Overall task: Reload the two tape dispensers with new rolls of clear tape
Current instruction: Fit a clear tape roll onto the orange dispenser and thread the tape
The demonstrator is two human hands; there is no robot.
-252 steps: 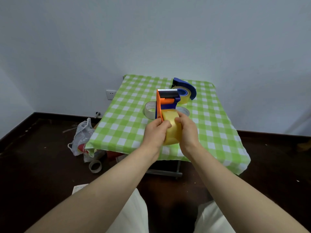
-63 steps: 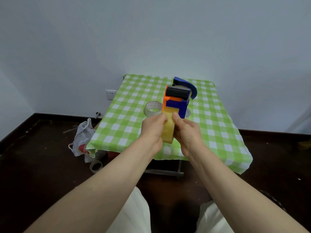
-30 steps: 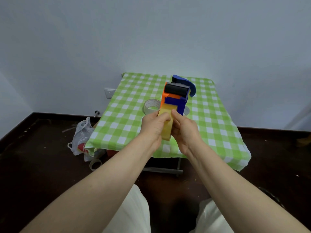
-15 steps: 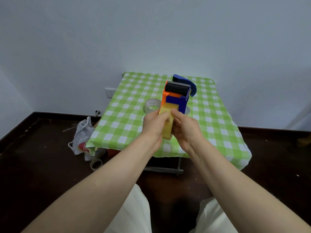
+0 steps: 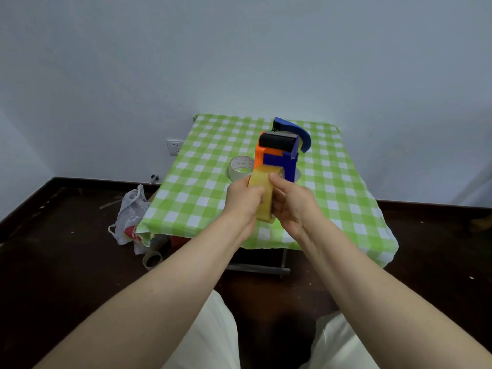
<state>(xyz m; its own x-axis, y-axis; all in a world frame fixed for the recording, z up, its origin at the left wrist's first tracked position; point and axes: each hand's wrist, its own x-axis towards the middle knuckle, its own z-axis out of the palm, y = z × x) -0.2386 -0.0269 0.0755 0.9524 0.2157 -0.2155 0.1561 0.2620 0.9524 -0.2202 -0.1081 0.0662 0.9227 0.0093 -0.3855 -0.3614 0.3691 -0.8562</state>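
An orange and blue tape dispenser (image 5: 277, 155) with a black roller is held up above the near half of the table. A yellowish roll of clear tape (image 5: 262, 191) sits at its lower end. My left hand (image 5: 243, 199) grips the roll from the left. My right hand (image 5: 291, 203) grips it from the right, thumb on top. A second, blue dispenser (image 5: 295, 131) stands behind on the table, partly hidden. A clear tape roll (image 5: 239, 167) lies flat on the cloth left of the held dispenser.
The small table has a green and white checked cloth (image 5: 346, 198) and stands against a pale wall. On the dark floor at its left are a white plastic bag (image 5: 130, 214) and an empty tape core (image 5: 152, 259). A wall socket (image 5: 174, 147) is behind.
Little has moved in the last second: the dispenser and roll stay in both hands, shifted slightly. Earlier the dispenser was turned from side-on, showing the roll's face, to roller facing me.
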